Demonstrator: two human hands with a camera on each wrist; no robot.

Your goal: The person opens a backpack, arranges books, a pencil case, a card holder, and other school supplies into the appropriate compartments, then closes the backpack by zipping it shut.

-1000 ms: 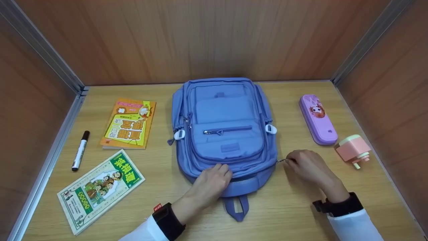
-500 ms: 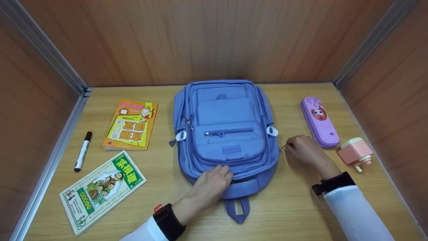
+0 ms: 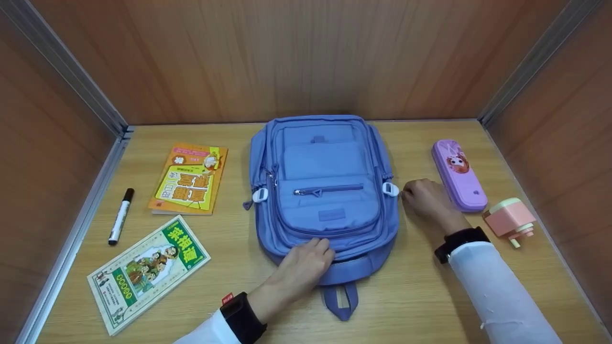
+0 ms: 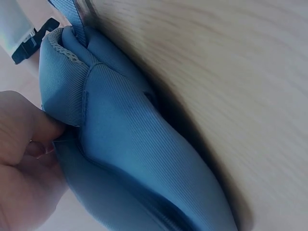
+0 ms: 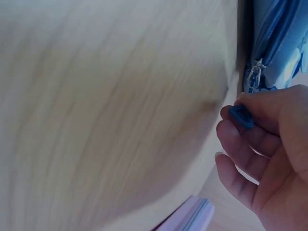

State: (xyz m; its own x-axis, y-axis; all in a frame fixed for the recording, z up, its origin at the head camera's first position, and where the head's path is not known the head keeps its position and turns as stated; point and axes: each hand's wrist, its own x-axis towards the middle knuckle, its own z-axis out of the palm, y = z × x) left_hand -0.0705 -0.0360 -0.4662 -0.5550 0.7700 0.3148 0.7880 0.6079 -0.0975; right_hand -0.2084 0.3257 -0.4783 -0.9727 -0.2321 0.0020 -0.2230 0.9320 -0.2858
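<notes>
A blue backpack (image 3: 330, 160) lies on the wooden table, its handle loop (image 3: 351, 301) toward the person. My left hand (image 3: 308, 262) grips the backpack's fabric at the near edge; in the left wrist view the thumb (image 4: 45, 126) presses against the cloth beside a fold. At the bag's right side, my right hand (image 3: 430, 200) pinches a dark blue zipper pull (image 5: 240, 117) between thumb and fingers. The metal slider (image 5: 255, 74) shows just past the fingertips, on the bag's side zipper. In the head view the pull is hidden by the right hand.
To the right lie a purple pencil case (image 3: 461, 184) and a pink pencil sharpener (image 3: 511, 217). An orange book (image 3: 191, 179), a green-and-white book (image 3: 150, 272) and a marker (image 3: 121, 217) lie on the left. Wooden panels (image 3: 306, 57) enclose the table's back and sides.
My right hand has moved away from the person along the bag's right side, drawing the zipper pull with it. The left hand keeps its grip at the near edge.
</notes>
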